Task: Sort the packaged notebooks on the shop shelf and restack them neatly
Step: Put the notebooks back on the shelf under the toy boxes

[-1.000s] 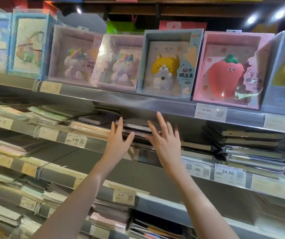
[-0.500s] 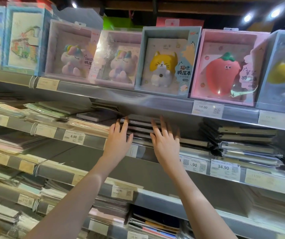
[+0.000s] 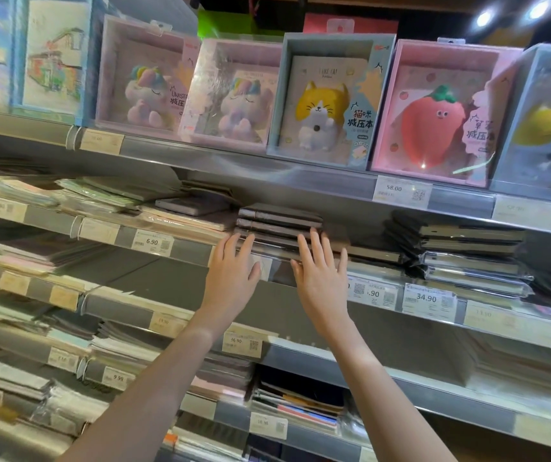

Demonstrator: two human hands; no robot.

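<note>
A stack of dark notebooks in clear wrap (image 3: 279, 221) lies on the second shelf, at its front edge. My left hand (image 3: 232, 271) has straight fingers whose tips touch the stack's lower left front. My right hand (image 3: 320, 273), fingers straight and slightly spread, presses against the stack's lower right front. Further right, another pile of dark wrapped notebooks (image 3: 467, 255) sits with crumpled plastic ends, apart from both hands.
Boxed squishy-toy notebooks (image 3: 327, 101) stand on the top shelf above. Pale thin notebooks (image 3: 107, 198) lie left of the dark stack. Price-tag rails (image 3: 427, 300) run along each shelf edge. Lower shelves hold several more stacks.
Both hands moved forward onto the front of the dark stack, and its notebooks now lie more evenly aligned. The view shifted slightly closer.
</note>
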